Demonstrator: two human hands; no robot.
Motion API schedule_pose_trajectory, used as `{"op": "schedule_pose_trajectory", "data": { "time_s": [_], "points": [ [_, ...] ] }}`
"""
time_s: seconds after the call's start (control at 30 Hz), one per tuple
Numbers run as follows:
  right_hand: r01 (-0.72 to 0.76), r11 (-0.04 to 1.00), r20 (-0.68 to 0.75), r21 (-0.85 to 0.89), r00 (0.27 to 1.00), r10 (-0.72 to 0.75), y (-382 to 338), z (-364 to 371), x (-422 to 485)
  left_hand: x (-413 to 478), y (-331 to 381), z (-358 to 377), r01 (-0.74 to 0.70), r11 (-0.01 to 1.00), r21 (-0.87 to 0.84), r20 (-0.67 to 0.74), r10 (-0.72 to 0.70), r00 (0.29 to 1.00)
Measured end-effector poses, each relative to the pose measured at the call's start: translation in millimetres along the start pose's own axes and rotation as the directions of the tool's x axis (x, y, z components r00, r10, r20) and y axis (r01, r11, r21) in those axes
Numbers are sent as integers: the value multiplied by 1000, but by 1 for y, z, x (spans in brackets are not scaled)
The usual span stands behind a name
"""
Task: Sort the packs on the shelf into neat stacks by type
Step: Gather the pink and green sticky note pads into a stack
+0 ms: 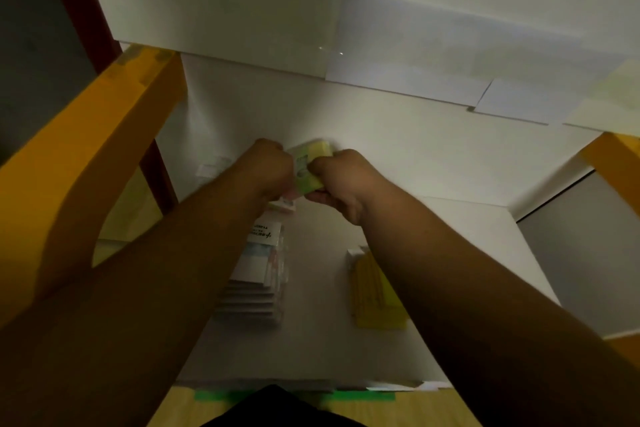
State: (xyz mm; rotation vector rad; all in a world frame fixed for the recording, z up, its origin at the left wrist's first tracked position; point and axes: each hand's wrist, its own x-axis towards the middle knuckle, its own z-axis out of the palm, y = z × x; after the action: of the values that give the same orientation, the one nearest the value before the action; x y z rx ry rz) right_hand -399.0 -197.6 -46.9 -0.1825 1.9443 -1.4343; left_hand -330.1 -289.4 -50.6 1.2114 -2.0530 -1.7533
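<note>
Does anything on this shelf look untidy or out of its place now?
The white stack looks uneven: its lower packs seem stepped toward the near edge, not flush. One pale pack lies alone beyond it, at the left. The yellow stack looks neater. The picture is dim, so this is tentative.

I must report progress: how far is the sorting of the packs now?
Done: a stack of flat white packs and a stack of flat yellow packs lie on the white shelf. In hand: the left hand and right hand grip pale yellow-green packs. Remaining: setting these down.
</note>
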Motion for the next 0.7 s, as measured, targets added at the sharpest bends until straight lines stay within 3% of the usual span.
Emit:
{"op": "schedule_pose_trajectory", "data": {
  "time_s": [0.4, 0.57, 0.7],
  "points": [
    [105, 953, -57, 285, 994, -93, 7, -30, -37, -20, 8, 17, -88, 994, -67, 94, 94, 991],
    [121, 936, -20, 332, 992, -121, 15, -52, -55, -46, 5, 30, -48, 992, -118, 158, 66, 985],
    [169, 938, -14, 302, 985, -173, 25, -78, -70, -66, 9, 53, -46, 984, -172, 118, 67, 991]
  ]
}}
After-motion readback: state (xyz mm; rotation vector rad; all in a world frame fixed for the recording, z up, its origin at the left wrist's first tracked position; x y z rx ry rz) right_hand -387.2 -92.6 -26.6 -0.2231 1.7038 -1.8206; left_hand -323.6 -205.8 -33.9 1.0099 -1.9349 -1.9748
